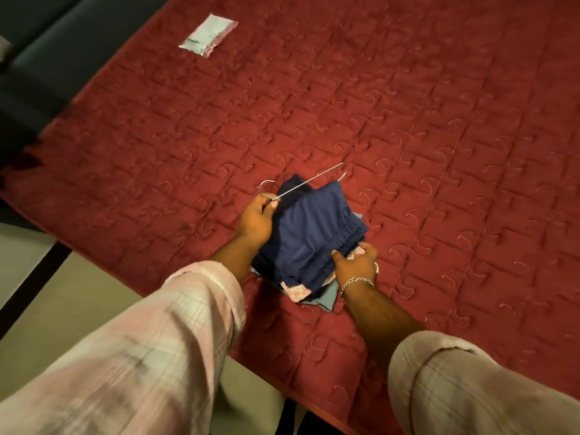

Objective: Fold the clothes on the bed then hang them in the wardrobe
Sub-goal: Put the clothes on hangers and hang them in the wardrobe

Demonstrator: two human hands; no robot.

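A stack of folded clothes (309, 237) lies near the front edge of the bed (408, 120), which has a red quilted cover. Navy blue trousers are on top; a pink patterned piece and a light blue piece show underneath. A thin metal hanger (309, 181) lies across the stack's far side. My left hand (255, 219) grips the hanger at its hook end and rests on the stack's left side. My right hand (356, 265), with a bracelet and ring, holds the stack's near right edge.
A small flat packet (208, 35) in clear plastic lies far back on the bed's left part. Dark furniture stands beyond the bed's left edge. Pale floor (78, 296) runs along the near left side.
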